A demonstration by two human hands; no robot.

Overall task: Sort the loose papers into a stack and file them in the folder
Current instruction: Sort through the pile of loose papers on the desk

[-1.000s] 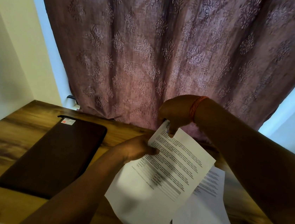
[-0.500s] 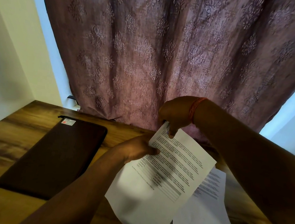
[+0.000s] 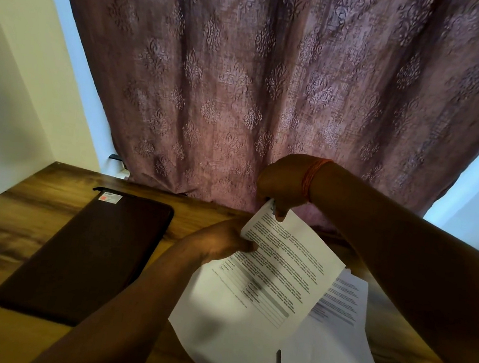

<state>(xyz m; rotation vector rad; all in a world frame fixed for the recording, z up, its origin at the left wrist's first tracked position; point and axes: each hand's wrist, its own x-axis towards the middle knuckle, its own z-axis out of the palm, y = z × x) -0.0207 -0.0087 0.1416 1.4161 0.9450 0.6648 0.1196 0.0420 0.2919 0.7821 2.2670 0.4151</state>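
A printed white sheet is held up above the wooden table. My right hand, with an orange thread at the wrist, pinches its top corner. My left hand grips the left edge of the raised papers; a second white sheet lies under the printed one in the same grip. More loose papers lie overlapped on the table at the right. A dark brown closed folder lies flat on the table to the left of both hands, apart from the papers.
A mauve patterned curtain hangs right behind the table's far edge. A pale wall bounds the table on the left. A small sticker sits on the folder's far corner.
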